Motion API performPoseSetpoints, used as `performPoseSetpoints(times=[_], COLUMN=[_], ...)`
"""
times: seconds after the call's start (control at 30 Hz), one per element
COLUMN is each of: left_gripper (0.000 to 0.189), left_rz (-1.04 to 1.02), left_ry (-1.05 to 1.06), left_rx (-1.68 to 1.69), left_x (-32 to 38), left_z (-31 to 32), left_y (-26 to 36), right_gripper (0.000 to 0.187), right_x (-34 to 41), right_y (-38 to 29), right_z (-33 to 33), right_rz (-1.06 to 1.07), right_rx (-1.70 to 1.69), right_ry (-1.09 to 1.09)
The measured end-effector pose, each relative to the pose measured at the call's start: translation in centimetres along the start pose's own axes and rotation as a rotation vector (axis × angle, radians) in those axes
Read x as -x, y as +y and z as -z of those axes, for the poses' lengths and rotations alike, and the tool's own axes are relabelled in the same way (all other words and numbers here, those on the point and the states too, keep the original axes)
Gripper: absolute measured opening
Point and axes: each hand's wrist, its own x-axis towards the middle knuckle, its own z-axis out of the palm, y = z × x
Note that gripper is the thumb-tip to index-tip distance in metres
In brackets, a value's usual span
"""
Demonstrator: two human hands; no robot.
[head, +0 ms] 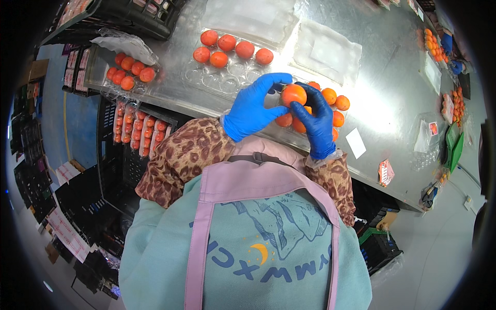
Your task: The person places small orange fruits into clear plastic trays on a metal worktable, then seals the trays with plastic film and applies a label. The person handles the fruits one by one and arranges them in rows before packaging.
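Observation:
My right hand (316, 116), in a blue glove, holds an orange-red tomato (293, 95) between thumb and fingers above the table. Facing it from the left, my left hand (254, 104), also gloved in blue, curves its fingers and thumb around the tomato's near side; whether they touch it I cannot tell. Under and beside my right hand lie several more tomatoes (338, 119), partly hidden by the hands. Beyond my left hand, a clear plastic tray (228, 83) has tomatoes (245, 50) in its far rows and bare cups in its nearer ones.
Clear plastic lids (325, 50) lie at the back of the metal table (379, 85). A second group of tomatoes (128, 71) sits at the left. A black crate (116, 155) with packed tomatoes stands below the edge. White card (355, 143) lies right; another person's gloved hand (457, 67) is far right.

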Motion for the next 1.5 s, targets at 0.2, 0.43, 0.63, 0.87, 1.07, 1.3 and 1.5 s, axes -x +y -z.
performPoseSetpoints(times=[0.2,0.43,0.63,0.87,1.07,1.3,1.5], left_gripper=[0.040,0.031,0.030,0.028,0.027,0.026,0.025], left_rz=[0.137,0.175,0.195,0.241,0.245,0.245,0.249], left_ry=[0.156,0.073,0.059,0.036,0.025,0.017,-0.026], left_rx=[0.055,0.077,0.084,0.095,0.096,0.085,0.039], left_x=[-0.3,-0.4,-0.4,-0.5,-0.5,-0.5,-0.6], left_z=[0.3,0.4,0.5,0.4,0.5,0.7,0.6], left_y=[-0.8,-1.4,-2.3,-2.2,-2.6,-2.9,-2.7], right_gripper=[0.049,0.045,0.037,0.044,0.045,0.037,0.035], right_x=[-2.2,-4.3,-5.4,-6.1,-5.6,-4.4,-4.2], right_y=[0.7,1.2,1.1,1.2,0.1,1.1,1.4], right_z=[1.8,1.7,0.9,0.4,1.0,5.4,5.5], right_rz=[0.015,0.200,0.307,0.244,0.211,0.238,0.305], right_rx=[0.229,0.852,1.118,1.202,1.112,1.150,1.138], right_ry=[0.248,0.220,0.128,0.136,0.133,0.039,0.003])
